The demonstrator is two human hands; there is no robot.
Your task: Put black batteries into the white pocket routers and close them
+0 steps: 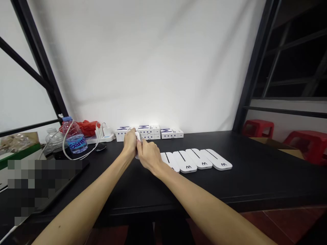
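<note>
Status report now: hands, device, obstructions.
Left hand gripping white device; right hand against it, grip unclear. Four white units flat, right side. Boxes behind; no blockage seen.

Across your black bench [255, 177] you face a white wall [163, 68] streaked with soft shadows. To your right, red stools [310, 144] stand below a dark window [293, 58]; the tiled floor [288, 221] looks reddish.

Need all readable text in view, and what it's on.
"Gant…": blue bottle label; ending unclear.
"M": large purple letter-like mark on the white boxes; smaller print unreadable.
"W" or "M", stylised: black mark on the white devices lying in a row; tiny print beneath unreadable.
White item in the hands: no readable text.
</note>
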